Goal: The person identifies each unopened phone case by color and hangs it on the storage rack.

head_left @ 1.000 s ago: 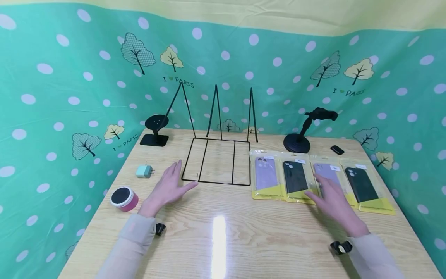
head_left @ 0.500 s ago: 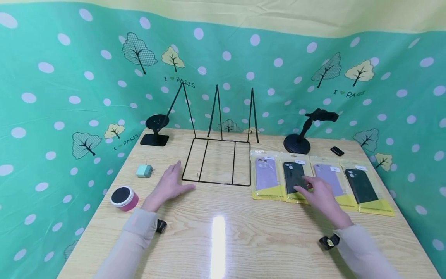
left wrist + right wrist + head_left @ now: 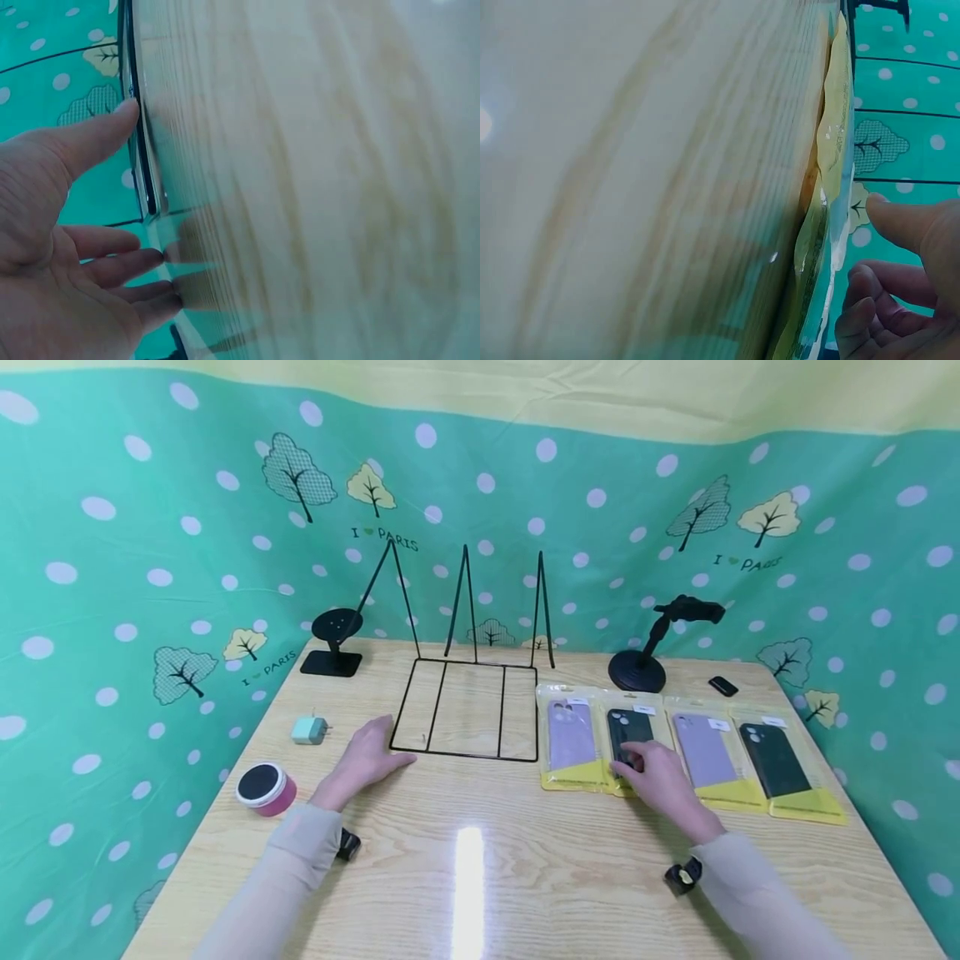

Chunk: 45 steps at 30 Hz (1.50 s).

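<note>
Four-sided wire frames make up a black rack [image 3: 465, 752] with upright triangular loops at its back. By its front left corner is my left hand [image 3: 363, 760], fingers relaxed and thumb spread, holding nothing; in the left wrist view its fingertips [image 3: 166, 300] are close to the wooden table. Several bagged phone cases lie in a row at the right. My right hand [image 3: 663, 781] is over the bagged black phone case [image 3: 630, 728], second from the left, partly covering it. In the right wrist view its fingers [image 3: 889, 292] are loosely bent, the thumb apart, with nothing between them.
Bagged purple cases [image 3: 572, 735] [image 3: 705, 752] and another black case [image 3: 776, 760] flank it. Behind stand a black clamp stand [image 3: 637, 670] and a round-topped stand [image 3: 333, 652]. A small black object [image 3: 723, 686], a mint charger [image 3: 309, 729] and a pink jar [image 3: 267, 789] lie around.
My right hand has moved left, from near the second purple case to over the black case, its fingers bending more. My left hand has barely shifted.
</note>
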Available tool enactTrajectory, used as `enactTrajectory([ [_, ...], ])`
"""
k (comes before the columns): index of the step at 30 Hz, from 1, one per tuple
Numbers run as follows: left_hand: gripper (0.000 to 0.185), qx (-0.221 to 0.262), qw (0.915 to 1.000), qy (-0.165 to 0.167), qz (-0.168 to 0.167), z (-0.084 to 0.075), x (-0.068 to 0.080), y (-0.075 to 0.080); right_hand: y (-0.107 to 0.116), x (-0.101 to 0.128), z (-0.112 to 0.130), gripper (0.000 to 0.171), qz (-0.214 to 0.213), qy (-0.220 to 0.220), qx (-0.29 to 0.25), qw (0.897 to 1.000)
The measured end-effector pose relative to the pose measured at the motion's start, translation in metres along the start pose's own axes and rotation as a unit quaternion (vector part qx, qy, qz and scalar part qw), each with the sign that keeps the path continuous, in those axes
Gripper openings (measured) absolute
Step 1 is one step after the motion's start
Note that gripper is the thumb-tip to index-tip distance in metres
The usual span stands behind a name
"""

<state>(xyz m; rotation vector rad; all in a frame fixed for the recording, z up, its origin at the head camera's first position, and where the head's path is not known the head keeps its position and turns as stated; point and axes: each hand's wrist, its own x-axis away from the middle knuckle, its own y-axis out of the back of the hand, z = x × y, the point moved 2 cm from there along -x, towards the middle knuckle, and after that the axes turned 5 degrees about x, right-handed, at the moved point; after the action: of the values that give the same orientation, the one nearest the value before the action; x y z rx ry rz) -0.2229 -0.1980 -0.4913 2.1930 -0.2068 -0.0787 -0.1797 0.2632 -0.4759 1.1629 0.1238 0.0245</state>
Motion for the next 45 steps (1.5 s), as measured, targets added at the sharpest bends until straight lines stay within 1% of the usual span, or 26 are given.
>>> enactTrajectory([
  [6,0.082,-0.018,0.9997,-0.004,-0.013,0.001,-0.003,-0.002,-0.005,-0.006,0.007,0.044,0.007,-0.011,-0.010,1.000],
  [13,0.083,-0.040,0.9991,0.003,-0.010,0.001,-0.006,-0.002,-0.008,-0.013,0.013,0.046,0.013,-0.005,-0.027,1.000],
  [16,0.083,-0.045,0.9989,0.002,-0.011,0.002,-0.008,-0.002,-0.009,-0.014,0.014,0.047,0.011,-0.005,-0.024,1.000],
  [20,0.083,-0.054,0.9984,0.001,-0.015,0.001,-0.008,-0.003,-0.010,-0.016,0.015,0.047,0.018,-0.008,-0.017,1.000],
  [24,0.083,-0.066,0.9977,0.002,-0.015,0.001,-0.009,-0.003,-0.011,-0.018,0.018,0.042,0.022,-0.009,-0.007,1.000],
  [28,0.082,-0.070,0.9975,0.001,-0.014,-0.001,-0.008,-0.003,-0.012,-0.020,0.021,0.025,0.024,-0.001,-0.001,1.000],
  [29,0.082,-0.070,0.9974,0.001,-0.013,-0.001,-0.008,-0.002,-0.013,-0.020,0.021,0.024,0.026,0.001,-0.001,1.000],
  [30,0.082,-0.070,0.9974,0.002,-0.012,-0.002,-0.008,-0.002,-0.014,-0.021,0.022,0.026,0.030,0.000,0.000,1.000],
  [33,0.081,-0.071,0.9974,0.004,-0.012,-0.002,-0.008,-0.002,-0.017,-0.023,0.024,0.037,0.043,-0.016,-0.001,0.999],
  [35,0.081,-0.074,0.9972,0.003,-0.013,-0.002,-0.009,-0.002,-0.018,-0.024,0.026,0.028,0.052,-0.037,-0.004,0.998],
  [38,0.081,-0.076,0.9970,-0.001,-0.013,-0.003,-0.010,-0.002,-0.019,-0.025,0.028,0.024,0.059,-0.058,-0.007,0.997],
  [43,0.080,-0.076,0.9970,-0.004,-0.012,-0.004,-0.009,-0.002,-0.018,-0.025,0.031,0.026,0.069,-0.086,-0.020,0.994],
  [45,0.080,-0.079,0.9968,-0.004,-0.011,-0.004,-0.008,-0.002,-0.018,-0.025,0.033,0.031,0.072,-0.098,-0.020,0.992],
])
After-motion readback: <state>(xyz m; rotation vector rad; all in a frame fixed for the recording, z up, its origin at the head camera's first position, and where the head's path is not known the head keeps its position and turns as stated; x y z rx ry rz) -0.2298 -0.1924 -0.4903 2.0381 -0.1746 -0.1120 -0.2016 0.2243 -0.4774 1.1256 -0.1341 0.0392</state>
